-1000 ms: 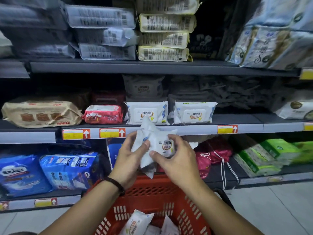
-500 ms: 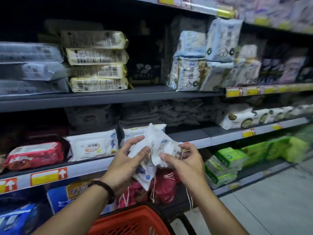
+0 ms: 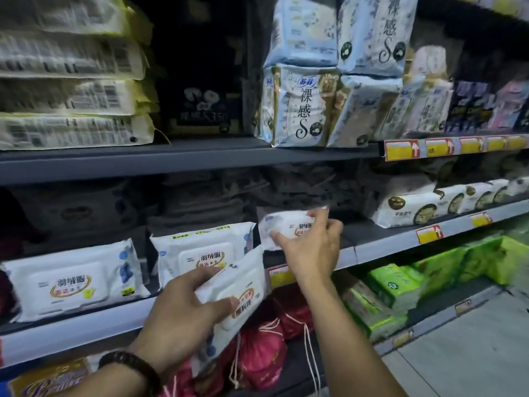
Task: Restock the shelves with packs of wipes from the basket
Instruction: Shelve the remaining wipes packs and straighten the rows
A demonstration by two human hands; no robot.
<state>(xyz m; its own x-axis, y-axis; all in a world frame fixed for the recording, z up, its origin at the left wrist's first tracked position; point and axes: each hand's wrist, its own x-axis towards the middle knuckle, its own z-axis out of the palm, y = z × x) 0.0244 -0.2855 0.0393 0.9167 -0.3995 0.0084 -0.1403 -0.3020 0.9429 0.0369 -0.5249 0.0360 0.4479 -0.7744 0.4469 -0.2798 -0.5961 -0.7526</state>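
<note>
My right hand (image 3: 309, 247) grips a white pack of wipes (image 3: 282, 227) and holds it upright on the grey middle shelf (image 3: 380, 242), just right of two matching white packs, one at the left (image 3: 71, 279) and one beside it (image 3: 200, 250), that stand along the shelf front. My left hand (image 3: 183, 313), with a dark beaded bracelet on its wrist, grips a second white pack of wipes (image 3: 243, 293) in front of the shelf edge, below and left of the first. The basket is out of view.
Stacked flat packs (image 3: 71, 90) and blue-white packs (image 3: 300, 107) fill the upper shelf. White tissue packs (image 3: 412, 204) sit to the right on the middle shelf. Red drawstring bags (image 3: 263, 351) and green packs (image 3: 400, 287) lie on the lower shelf. Tiled floor at bottom right.
Both hands held the packs together in front of the shelf; now they have separated. My right hand has carried one pack onto the middle shelf, and the view has shifted right, losing the red basket.
</note>
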